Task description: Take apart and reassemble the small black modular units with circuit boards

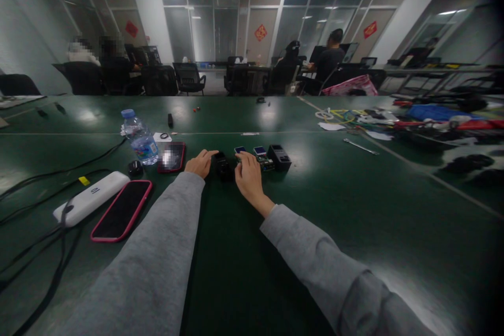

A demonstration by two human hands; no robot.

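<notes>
The black device (223,165) sits on the green bench (374,210) between the person's two hands. The left grip (201,164) comes at it from its left, index finger stretched to its upper edge; the thumb is hidden, so I cannot tell whether it pinches. The right grip (249,173) is just right of the black device, fingers bent over a small screen (239,150) and partly covering it; whether they are spread or closed on something I cannot tell.

Farther right of the black device come a second small screen (260,151), a circuit board (268,166) and a dark box (279,157), crowded close together. Well to its right lie a wrench (360,147) and, beyond that, a tangled heap of cables (452,115).

Left of the black device, past the left grip, lie a red-edged phone (172,157) and a water bottle (140,142), standing upright. Farther left and nearer the person, a pink-cased phone (122,210) lies beside a white power bank (94,197), with black cords (63,257) trailing across it.
</notes>
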